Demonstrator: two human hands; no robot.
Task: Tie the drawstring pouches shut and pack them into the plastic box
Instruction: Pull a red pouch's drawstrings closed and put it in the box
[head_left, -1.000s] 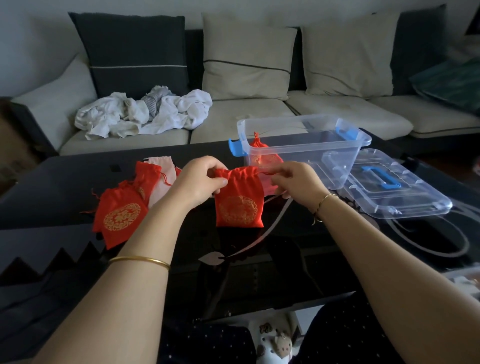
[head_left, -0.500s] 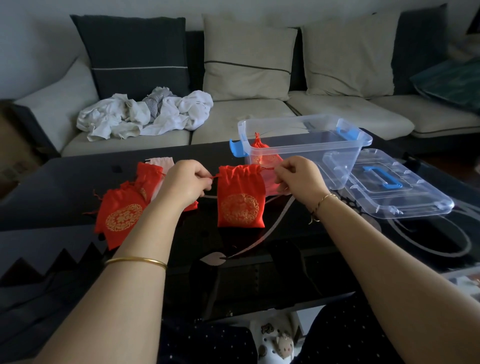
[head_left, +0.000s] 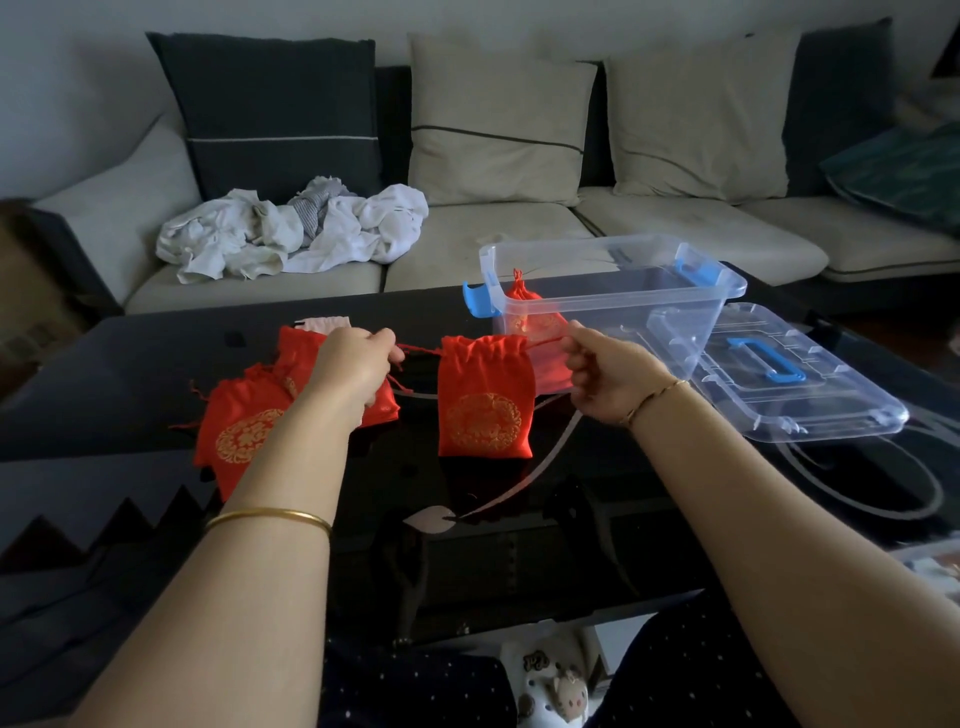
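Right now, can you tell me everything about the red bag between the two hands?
The red pouch is shiny cloth with a round gold pattern on its front. Its top is gathered into pleats. It is upright above the black table, near the plastic box. Thin red cords run out from both sides of its neck; the left hand pinches one, the right hand the other.

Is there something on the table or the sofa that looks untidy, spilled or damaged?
Nothing looks spilled or damaged. Only a crumpled heap of white cloth lies on the sofa seat, which looks untidy. The lid lies on the table beside the open plastic box, as packing needs.
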